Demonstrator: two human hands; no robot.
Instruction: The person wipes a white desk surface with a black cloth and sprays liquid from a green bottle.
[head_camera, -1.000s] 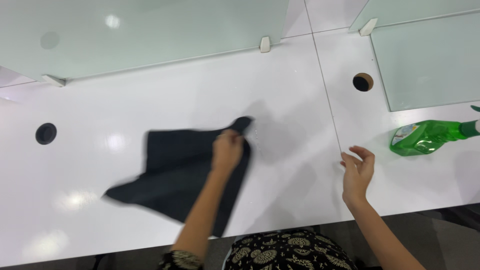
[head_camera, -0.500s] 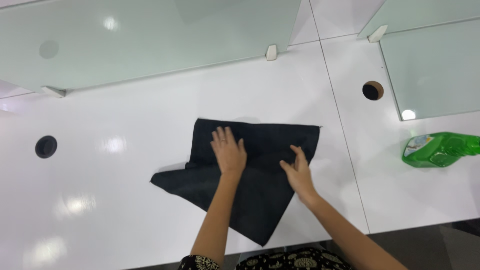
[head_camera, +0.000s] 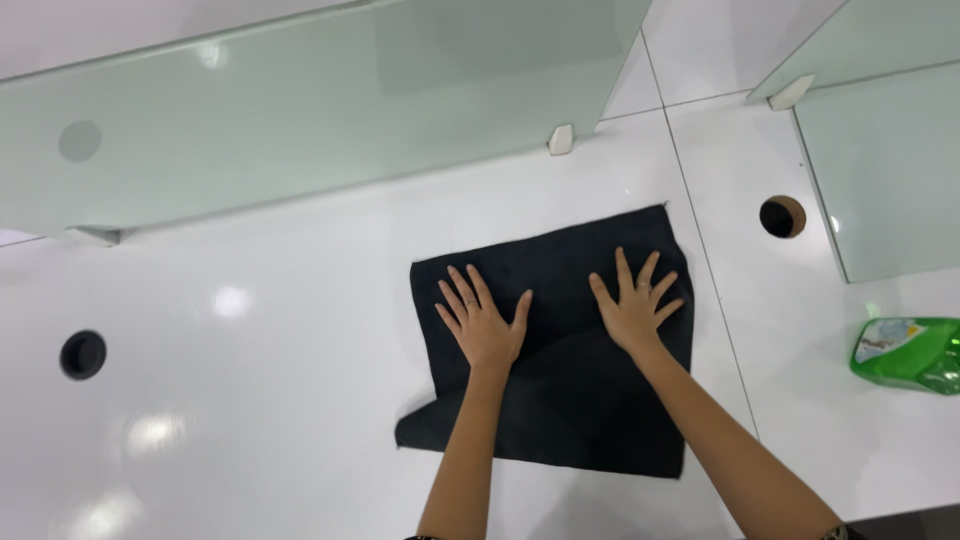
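Observation:
A black cloth (head_camera: 570, 400) lies spread flat on the glossy white desk (head_camera: 280, 400). My left hand (head_camera: 483, 320) rests palm down on the cloth's left part, fingers spread. Palm down as well, my right hand (head_camera: 633, 305) presses the right part with splayed fingers. Neither hand grips anything. The cloth's lower left corner is slightly folded up.
A green spray bottle (head_camera: 905, 352) lies at the right edge. Round cable holes sit at the left (head_camera: 83, 353) and upper right (head_camera: 782, 216). Frosted glass dividers (head_camera: 300, 110) stand along the back and at the right (head_camera: 880, 160).
The cloth went from bunched in my left hand to spread flat. My right hand came from the bare desk onto the cloth, and both hands now press it with fingers spread.

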